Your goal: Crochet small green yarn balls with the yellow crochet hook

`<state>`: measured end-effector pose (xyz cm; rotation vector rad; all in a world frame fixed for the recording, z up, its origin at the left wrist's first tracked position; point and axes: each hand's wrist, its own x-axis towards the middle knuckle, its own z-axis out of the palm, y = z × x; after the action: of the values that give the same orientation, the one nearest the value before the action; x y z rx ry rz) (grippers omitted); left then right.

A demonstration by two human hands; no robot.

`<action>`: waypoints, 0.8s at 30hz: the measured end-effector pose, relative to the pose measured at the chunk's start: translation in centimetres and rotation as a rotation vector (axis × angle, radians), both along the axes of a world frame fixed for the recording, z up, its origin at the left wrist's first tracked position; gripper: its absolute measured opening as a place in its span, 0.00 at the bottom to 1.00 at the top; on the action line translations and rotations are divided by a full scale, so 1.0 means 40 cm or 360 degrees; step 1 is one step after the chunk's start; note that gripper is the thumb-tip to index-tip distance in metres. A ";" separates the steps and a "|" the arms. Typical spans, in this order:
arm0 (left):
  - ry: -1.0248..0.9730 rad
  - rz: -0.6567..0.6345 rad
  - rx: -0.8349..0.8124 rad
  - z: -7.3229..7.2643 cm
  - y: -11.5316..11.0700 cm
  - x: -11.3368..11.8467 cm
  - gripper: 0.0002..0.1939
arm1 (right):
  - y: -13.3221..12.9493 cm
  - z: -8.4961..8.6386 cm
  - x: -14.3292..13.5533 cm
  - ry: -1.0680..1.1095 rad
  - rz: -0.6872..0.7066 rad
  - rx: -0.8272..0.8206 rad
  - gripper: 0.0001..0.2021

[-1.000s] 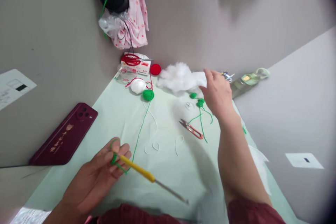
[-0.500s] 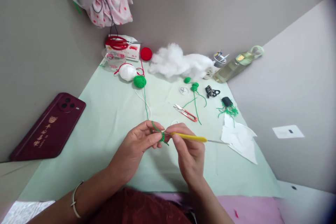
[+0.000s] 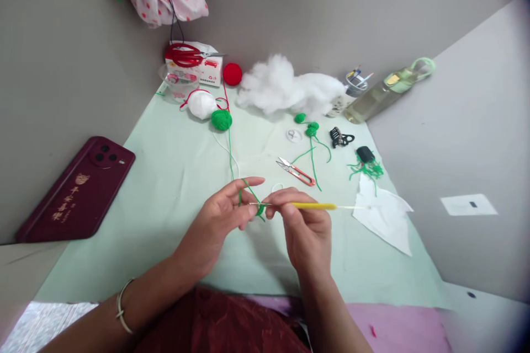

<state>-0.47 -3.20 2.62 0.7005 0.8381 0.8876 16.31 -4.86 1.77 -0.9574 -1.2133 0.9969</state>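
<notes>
1. R hand, right of ctr. frame: fingers closed round the yellow-handled metal crochet hook, shaft approx. horiz., tip toward the L hand. Grip is near the working end, prob. for fine control of the tip.

2. L hand, ctr. frame: index finger extended, apart from the others; thumb and remaining fingers nearly closed, apparently pinching the small green yarn piece at the hook tip, prob. to steady it. Contact is part. hidden; from where I stand I can't tell which fingertip backs the thumb. The thin green yarn strand passes over the raised index finger, presumably for tension.

3. Supply: strand runs up to the round green yarn ball, upper left of ctr., just beside the white yarn ball. Pos. ahead of the hands likely lets yarn feed w/o snagging.

4. Tools etc.: orange-handled thread snips lie on the pale green cloth-covered worktop beyond the R hand, blades apart, seemingly for quick reach. Fluffy white fibre fill sits at upper ctr., by the rear wall, prob. out of the yarn path.
</notes>
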 end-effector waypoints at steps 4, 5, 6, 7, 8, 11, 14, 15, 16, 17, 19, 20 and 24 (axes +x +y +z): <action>-0.0019 -0.0037 -0.0073 0.009 0.004 -0.007 0.15 | -0.010 0.010 0.012 -0.0099 0.0011 -0.0002 0.10; -0.0003 -0.0015 -0.0065 0.010 0.003 -0.007 0.15 | -0.015 0.012 0.013 -0.0289 -0.0027 0.0096 0.10; 0.0015 0.0016 -0.0050 0.010 0.002 -0.005 0.16 | -0.021 0.012 0.013 -0.0522 -0.0066 0.0229 0.11; 0.0029 0.0049 -0.0035 0.009 0.001 -0.003 0.16 | -0.027 0.009 0.012 -0.0774 -0.0115 0.0383 0.11; 0.0028 0.0071 -0.0040 0.008 -0.001 0.001 0.18 | -0.032 0.005 0.011 -0.1019 -0.0169 0.0540 0.13; -0.0145 0.0020 -0.0184 0.001 -0.004 0.010 0.23 | -0.040 -0.008 0.004 -0.1452 -0.0312 0.0837 0.16; -0.0376 -0.0065 -0.0385 -0.006 -0.003 0.011 0.21 | -0.034 -0.007 0.001 -0.1118 -0.0334 0.0652 0.15; -0.0405 -0.0061 -0.0413 -0.007 -0.002 0.009 0.19 | -0.030 -0.003 0.001 -0.0885 -0.0314 0.0521 0.14; -0.0403 -0.0044 -0.0412 -0.007 -0.001 0.008 0.18 | -0.025 0.002 0.001 -0.0652 -0.0286 0.0392 0.12; -0.0374 -0.0024 -0.0384 -0.007 0.000 0.008 0.17 | -0.020 0.007 0.002 -0.0458 -0.0253 0.0292 0.12; -0.0272 -0.0008 -0.0273 -0.006 0.000 0.011 0.16 | -0.011 0.011 0.001 -0.0284 -0.0169 0.0179 0.10; -0.0210 -0.0004 -0.0207 -0.005 0.000 0.015 0.16 | -0.008 0.011 0.000 -0.0290 -0.0136 0.0159 0.09; -0.0056 0.0103 -0.0058 -0.005 -0.006 0.030 0.18 | -0.014 -0.008 -0.010 -0.0633 -0.0184 0.0311 0.12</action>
<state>0.72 -3.44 2.40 0.6273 0.8473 0.9383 15.91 -5.44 1.45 -1.0870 -1.5342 0.5978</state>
